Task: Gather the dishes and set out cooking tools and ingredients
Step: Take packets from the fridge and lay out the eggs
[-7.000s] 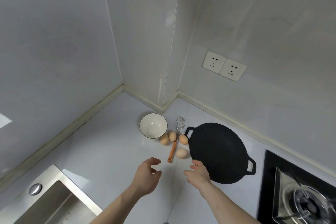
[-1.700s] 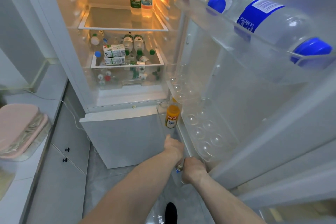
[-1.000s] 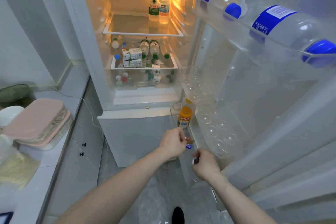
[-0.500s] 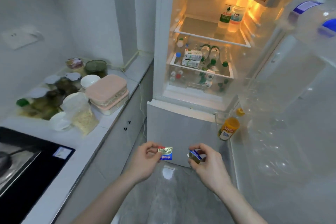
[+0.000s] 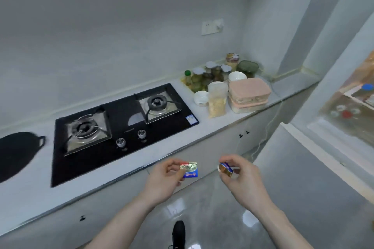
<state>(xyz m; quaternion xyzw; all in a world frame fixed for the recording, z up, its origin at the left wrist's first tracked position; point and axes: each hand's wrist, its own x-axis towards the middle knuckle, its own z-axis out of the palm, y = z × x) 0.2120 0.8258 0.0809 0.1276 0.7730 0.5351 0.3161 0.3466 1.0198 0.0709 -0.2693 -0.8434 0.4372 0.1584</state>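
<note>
My left hand [image 5: 165, 180] pinches a small foil packet [image 5: 189, 170], gold on top and blue below, in front of the counter edge. My right hand [image 5: 242, 178] pinches a second small foil packet [image 5: 225, 169], gold and blue, at the same height. Both hands hang over the floor, a short gap between them. The black flat pan [image 5: 16, 153] lies on the white counter at the far left, cut off by the frame edge.
A black two-burner gas hob [image 5: 121, 127] is set into the white counter [image 5: 182, 143]. Jars, white bowls, a bag of grains [image 5: 217, 102] and stacked pink-lidded boxes [image 5: 250, 95] crowd the counter's right end. The open fridge [image 5: 348, 107] stands at right.
I have turned left from the open fridge toward the counter and hob. Both hands still hold the small packets taken from the fridge door, carried along with the turn.
</note>
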